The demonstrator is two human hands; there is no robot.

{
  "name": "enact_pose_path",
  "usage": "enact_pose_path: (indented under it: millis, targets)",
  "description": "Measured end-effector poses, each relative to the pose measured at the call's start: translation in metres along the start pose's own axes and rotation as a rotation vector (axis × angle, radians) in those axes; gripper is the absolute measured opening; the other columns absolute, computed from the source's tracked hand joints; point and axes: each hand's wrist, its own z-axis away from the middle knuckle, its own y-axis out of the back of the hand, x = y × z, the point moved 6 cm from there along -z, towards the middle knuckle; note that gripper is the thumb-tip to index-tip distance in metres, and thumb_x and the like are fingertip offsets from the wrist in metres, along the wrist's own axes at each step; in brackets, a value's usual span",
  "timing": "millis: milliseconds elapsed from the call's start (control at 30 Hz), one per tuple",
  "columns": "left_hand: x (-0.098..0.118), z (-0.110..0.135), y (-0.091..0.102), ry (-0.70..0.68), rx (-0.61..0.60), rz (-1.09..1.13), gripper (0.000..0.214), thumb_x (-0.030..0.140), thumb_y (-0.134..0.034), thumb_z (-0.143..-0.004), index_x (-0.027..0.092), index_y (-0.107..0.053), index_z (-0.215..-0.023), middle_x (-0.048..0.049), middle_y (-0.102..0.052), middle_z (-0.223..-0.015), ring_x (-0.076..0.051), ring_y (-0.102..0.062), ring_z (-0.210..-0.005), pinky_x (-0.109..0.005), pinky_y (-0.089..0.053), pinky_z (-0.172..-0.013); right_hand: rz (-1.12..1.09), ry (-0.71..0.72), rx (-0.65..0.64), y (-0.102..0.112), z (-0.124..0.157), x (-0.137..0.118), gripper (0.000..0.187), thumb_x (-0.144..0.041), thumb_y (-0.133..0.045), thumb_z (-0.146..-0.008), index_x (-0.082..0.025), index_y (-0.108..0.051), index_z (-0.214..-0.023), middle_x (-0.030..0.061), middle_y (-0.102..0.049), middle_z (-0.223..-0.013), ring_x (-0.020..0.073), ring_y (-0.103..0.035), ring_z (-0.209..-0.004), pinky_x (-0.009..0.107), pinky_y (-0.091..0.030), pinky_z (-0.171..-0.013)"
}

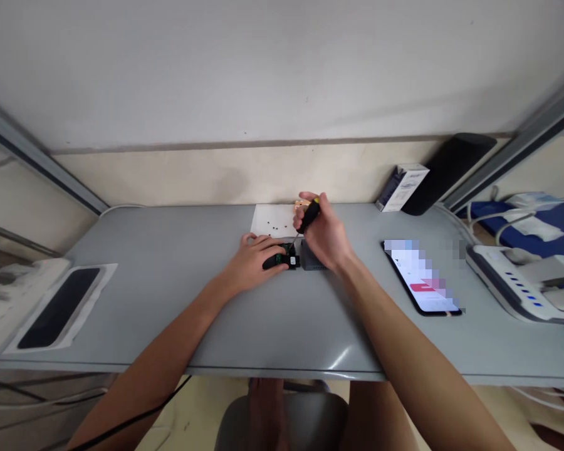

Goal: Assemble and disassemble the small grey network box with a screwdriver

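Observation:
My right hand (326,235) is wrapped round a screwdriver (309,216) with a black handle and a yellow end. Its thin shaft slants down to the left, with the tip at a small black device (291,259) that shows a green circuit board. Fingers of my left hand (258,258) grip that device from the left and hold it on the table. Just right of it lies a dark grey box-like part (311,257), partly behind my right wrist. Several tiny dark screws lie on a white sheet of paper (275,216) behind my hands.
To the right lies a phone (420,282) with a lit screen, beside a white power strip (517,282). A carton (402,186) and a black cylinder (446,175) stand at the back right. At the left, a dark phone-shaped slab (59,307) lies near a white device (28,294).

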Motion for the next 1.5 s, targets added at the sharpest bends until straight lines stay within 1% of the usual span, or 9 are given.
enact_pose_path:
  millis: [100,200,333,433,800,967,1100,1300,1500]
  targets:
    - [0.0,0.0,-0.001,-0.01,0.007,-0.014,0.018,0.041,-0.067,-0.102,0.026,-0.072,-0.11,-0.0048,-0.074,-0.135,-0.028,-0.065,-0.124,-0.049,-0.03,-0.114,0.119,0.076,0.094,0.015,-0.003,-0.003,0.056,-0.073,-0.083,-0.072,-0.025,-0.055,-0.084,-0.0032,-0.06,-0.078,0.0133,-0.063,-0.074,0.028,-0.052,-0.072]
    - [0.0,0.0,-0.001,-0.016,0.013,-0.026,0.019,0.041,-0.068,-0.102,0.025,-0.072,-0.112,-0.0054,-0.075,-0.134,-0.027,-0.065,-0.124,-0.049,-0.03,-0.114,0.385,0.238,0.165,0.025,-0.003,-0.011,0.061,-0.079,-0.073,-0.076,-0.027,-0.043,-0.081,-0.0072,-0.053,-0.063,0.0132,-0.057,-0.064,0.029,-0.05,-0.069]
    - [0.001,-0.001,0.0,-0.016,0.022,-0.046,0.019,0.042,-0.068,-0.101,0.025,-0.073,-0.107,-0.0049,-0.076,-0.132,-0.028,-0.065,-0.124,-0.048,-0.031,-0.112,0.715,0.362,0.107,0.022,0.0,-0.015,0.056,-0.082,-0.049,-0.091,-0.026,-0.053,-0.092,-0.0038,-0.058,-0.073,0.014,-0.056,-0.069,0.031,-0.048,-0.071]
    - [0.002,-0.001,0.0,-0.024,0.023,-0.049,0.019,0.043,-0.067,-0.102,0.025,-0.073,-0.107,-0.0049,-0.076,-0.133,-0.028,-0.065,-0.125,-0.048,-0.032,-0.111,0.852,0.373,0.106,0.023,0.001,-0.016,0.054,-0.078,-0.049,-0.094,-0.025,-0.055,-0.095,-0.0036,-0.06,-0.075,0.0137,-0.056,-0.068,0.031,-0.045,-0.069]
    - [0.0,0.0,-0.002,-0.03,0.012,-0.009,0.019,0.041,-0.064,-0.104,0.027,-0.073,-0.112,-0.0053,-0.074,-0.135,-0.027,-0.065,-0.124,-0.048,-0.031,-0.112,0.795,0.489,0.407,0.046,0.002,-0.033,0.051,-0.074,-0.046,-0.097,-0.024,-0.052,-0.092,-0.0051,-0.047,-0.07,0.0115,-0.043,-0.057,0.029,-0.035,-0.055]
    - [0.0,0.0,-0.001,-0.032,0.024,-0.008,0.018,0.042,-0.066,-0.103,0.027,-0.074,-0.11,-0.0051,-0.075,-0.133,-0.027,-0.066,-0.123,-0.049,-0.031,-0.114,0.927,0.507,0.435,0.045,0.005,-0.033,0.042,-0.064,-0.049,-0.101,-0.023,-0.058,-0.1,-0.0015,-0.06,-0.08,0.013,-0.051,-0.066,0.03,-0.041,-0.066]
    - [0.0,0.001,0.0,-0.008,0.04,0.013,0.02,0.041,-0.062,-0.105,0.027,-0.074,-0.112,-0.006,-0.073,-0.136,-0.027,-0.066,-0.126,-0.05,-0.032,-0.114,1.015,0.405,0.389,0.043,0.003,-0.026,0.037,-0.058,-0.051,-0.102,-0.023,-0.061,-0.103,-0.001,-0.064,-0.08,0.0144,-0.053,-0.067,0.031,-0.04,-0.066]
    - [-0.017,0.002,0.014,0.141,0.261,0.058,0.031,0.034,-0.043,-0.11,0.026,-0.073,-0.113,-0.0056,-0.076,-0.128,-0.024,-0.068,-0.122,-0.047,-0.036,-0.114,0.978,0.436,0.404,0.042,0.005,-0.03,0.035,-0.057,-0.051,-0.102,-0.023,-0.061,-0.101,-0.0023,-0.061,-0.077,0.0132,-0.051,-0.063,0.03,-0.04,-0.063]
    - [-0.036,0.004,0.017,0.27,0.387,0.093,0.018,0.034,-0.064,-0.1,0.025,-0.073,-0.113,-0.0052,-0.078,-0.123,-0.026,-0.069,-0.12,-0.045,-0.044,-0.11,0.722,0.416,0.389,0.038,0.002,-0.026,0.04,-0.061,-0.052,-0.101,-0.023,-0.059,-0.094,-0.0025,-0.056,-0.074,0.0119,-0.055,-0.06,0.028,-0.046,-0.061]
